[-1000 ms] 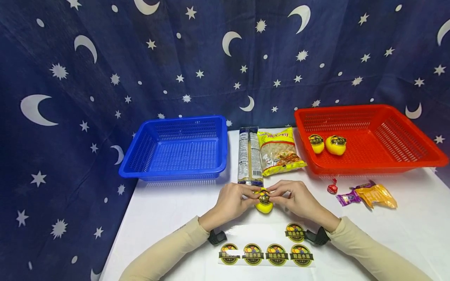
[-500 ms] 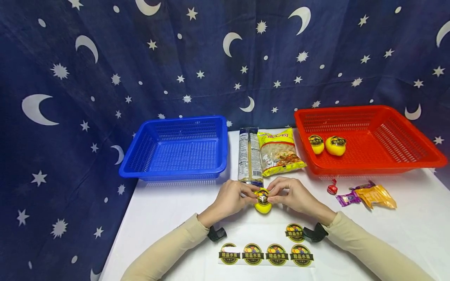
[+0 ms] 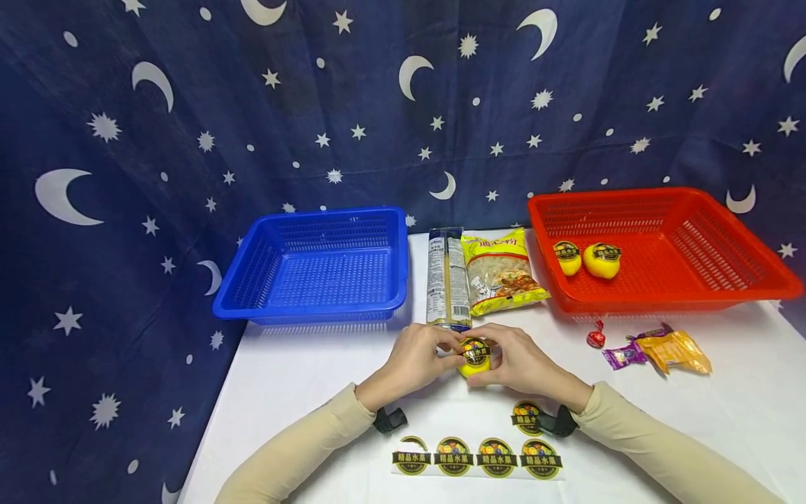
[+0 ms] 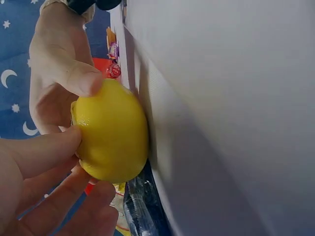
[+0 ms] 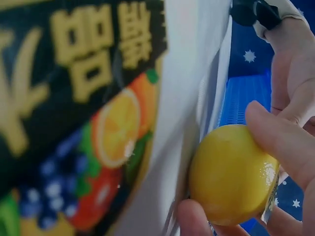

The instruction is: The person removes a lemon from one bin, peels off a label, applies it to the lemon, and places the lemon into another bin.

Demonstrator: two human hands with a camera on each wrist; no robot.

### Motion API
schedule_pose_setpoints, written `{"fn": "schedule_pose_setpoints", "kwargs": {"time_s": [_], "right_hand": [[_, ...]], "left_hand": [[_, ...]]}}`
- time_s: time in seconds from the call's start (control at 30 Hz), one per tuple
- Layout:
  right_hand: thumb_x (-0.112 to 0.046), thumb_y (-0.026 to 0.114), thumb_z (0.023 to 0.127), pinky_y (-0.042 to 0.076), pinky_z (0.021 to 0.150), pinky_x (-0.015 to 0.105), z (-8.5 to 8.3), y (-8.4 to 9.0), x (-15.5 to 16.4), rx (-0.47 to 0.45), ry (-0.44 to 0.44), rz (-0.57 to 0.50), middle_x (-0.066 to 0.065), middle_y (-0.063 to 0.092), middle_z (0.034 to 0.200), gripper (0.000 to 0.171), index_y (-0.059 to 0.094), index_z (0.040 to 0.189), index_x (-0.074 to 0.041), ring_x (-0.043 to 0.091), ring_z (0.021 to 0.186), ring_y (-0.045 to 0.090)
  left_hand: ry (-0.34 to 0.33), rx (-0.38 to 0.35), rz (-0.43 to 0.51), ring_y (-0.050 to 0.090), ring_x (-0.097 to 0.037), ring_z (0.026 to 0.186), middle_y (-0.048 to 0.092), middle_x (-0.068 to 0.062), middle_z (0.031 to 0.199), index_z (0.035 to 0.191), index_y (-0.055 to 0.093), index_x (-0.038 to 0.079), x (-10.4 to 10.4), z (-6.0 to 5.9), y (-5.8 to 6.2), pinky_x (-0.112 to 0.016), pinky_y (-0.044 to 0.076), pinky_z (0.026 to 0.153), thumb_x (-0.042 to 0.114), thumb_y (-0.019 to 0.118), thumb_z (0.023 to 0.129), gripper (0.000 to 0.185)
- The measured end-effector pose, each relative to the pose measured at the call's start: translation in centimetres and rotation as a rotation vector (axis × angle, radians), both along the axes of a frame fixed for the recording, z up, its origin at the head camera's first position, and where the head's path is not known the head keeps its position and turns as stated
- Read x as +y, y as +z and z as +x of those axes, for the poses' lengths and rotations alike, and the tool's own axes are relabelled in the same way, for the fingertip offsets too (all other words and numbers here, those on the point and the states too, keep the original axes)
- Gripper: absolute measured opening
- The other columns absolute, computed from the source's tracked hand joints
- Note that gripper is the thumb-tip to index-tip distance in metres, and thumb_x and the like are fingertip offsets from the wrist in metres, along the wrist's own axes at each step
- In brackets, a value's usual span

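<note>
A yellow lemon sits between my two hands, bearing a round black-and-gold fruit sticker on its upper side. My right hand grips it from the right, thumb low on the near side and fingers around the far side. From the left, my left hand holds the lemon, thumb and fingertips at the sticker's edge. The left wrist view shows the lemon's smooth yellow side close to the white tabletop; the sticker is mostly hidden there. Nearer me lies a sheet of matching stickers.
Behind the hands lie a pasta packet and a yellow food bag. A blue basket stands left; a red basket with two stickered lemons stands right. Wrapped candies lie before the red basket.
My right hand has shifted from pinching at the sticker's edge to a wider grip around the lemon, its thumb now lower. The lemon has turned slightly. My left hand stays nearly in place.
</note>
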State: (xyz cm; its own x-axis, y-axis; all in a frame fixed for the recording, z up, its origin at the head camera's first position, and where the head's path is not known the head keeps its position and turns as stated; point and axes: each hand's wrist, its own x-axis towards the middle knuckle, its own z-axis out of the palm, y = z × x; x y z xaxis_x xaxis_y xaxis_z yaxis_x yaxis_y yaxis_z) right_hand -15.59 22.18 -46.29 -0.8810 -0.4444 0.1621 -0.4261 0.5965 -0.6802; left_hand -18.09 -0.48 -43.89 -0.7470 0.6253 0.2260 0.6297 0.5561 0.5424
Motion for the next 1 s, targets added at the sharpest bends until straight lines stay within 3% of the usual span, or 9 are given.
{"fn": "schedule_pose_setpoints", "kwargs": {"time_s": [0.13, 0.33, 0.6, 0.73, 0.83, 1.0], "right_hand": [[-0.033, 0.094, 0.071, 0.055, 0.065, 0.02, 0.1, -0.1, -0.2, 0.011, 0.007, -0.013, 0.009, 0.073, 0.126, 0.073, 0.066, 0.135, -0.012, -0.001, 0.071, 0.064], [-0.035, 0.09, 0.078, 0.059, 0.069, 0.023, 0.4, -0.2, 0.1, -0.023, 0.034, -0.038, 0.017, 0.065, 0.138, 0.078, 0.059, 0.143, -0.003, 0.0, 0.079, 0.069], [-0.04, 0.087, 0.08, 0.058, 0.071, 0.023, 0.7, 0.0, 0.7, -0.03, 0.008, -0.03, 0.016, 0.064, 0.142, 0.079, 0.057, 0.146, -0.007, 0.001, 0.078, 0.068], [-0.031, 0.086, 0.082, 0.061, 0.072, 0.025, 0.8, 0.3, 1.1, 0.027, -0.045, -0.097, 0.014, 0.07, 0.134, 0.058, 0.069, 0.133, -0.009, 0.017, 0.097, 0.075], [-0.024, 0.082, 0.087, 0.061, 0.073, 0.025, 0.7, 0.3, 1.1, 0.054, -0.07, -0.114, 0.011, 0.074, 0.127, 0.036, 0.077, 0.121, -0.012, 0.028, 0.113, 0.071], [-0.017, 0.079, 0.09, 0.057, 0.083, 0.021, 0.3, 0.0, 1.3, 0.017, -0.081, -0.109, 0.005, 0.077, 0.122, 0.025, 0.08, 0.115, -0.013, 0.026, 0.118, 0.069]], "left_hand": [[0.002, 0.033, -0.037, 0.074, -0.01, 0.083, 0.08, 0.005, 0.109, 0.091, 0.083, 0.019, 0.2, 0.0, 0.3, -0.013, 0.049, 0.07, 0.028, 0.085, 0.085, 0.011], [-0.011, 0.027, -0.052, 0.074, -0.009, 0.083, 0.08, 0.005, 0.11, 0.092, 0.082, 0.019, 0.3, -0.1, 0.5, -0.014, 0.048, 0.07, 0.028, 0.084, 0.086, 0.011], [-0.002, 0.018, -0.072, 0.074, -0.009, 0.083, 0.08, 0.008, 0.107, 0.092, 0.082, 0.021, 0.4, -0.2, 0.5, -0.014, 0.047, 0.069, 0.03, 0.084, 0.085, 0.012], [-0.005, 0.01, -0.074, 0.074, -0.008, 0.083, 0.08, 0.008, 0.108, 0.092, 0.082, 0.021, 0.3, -0.2, 0.5, -0.014, 0.048, 0.069, 0.029, 0.084, 0.086, 0.011], [-0.004, 0.005, -0.07, 0.074, -0.009, 0.083, 0.08, 0.007, 0.109, 0.092, 0.082, 0.02, 0.2, -0.2, 0.5, -0.014, 0.048, 0.07, 0.028, 0.083, 0.086, 0.01], [0.009, 0.007, -0.059, 0.074, -0.008, 0.082, 0.08, 0.008, 0.108, 0.091, 0.082, 0.02, 0.2, -0.2, 0.4, -0.013, 0.047, 0.068, 0.029, 0.084, 0.086, 0.011]]}}
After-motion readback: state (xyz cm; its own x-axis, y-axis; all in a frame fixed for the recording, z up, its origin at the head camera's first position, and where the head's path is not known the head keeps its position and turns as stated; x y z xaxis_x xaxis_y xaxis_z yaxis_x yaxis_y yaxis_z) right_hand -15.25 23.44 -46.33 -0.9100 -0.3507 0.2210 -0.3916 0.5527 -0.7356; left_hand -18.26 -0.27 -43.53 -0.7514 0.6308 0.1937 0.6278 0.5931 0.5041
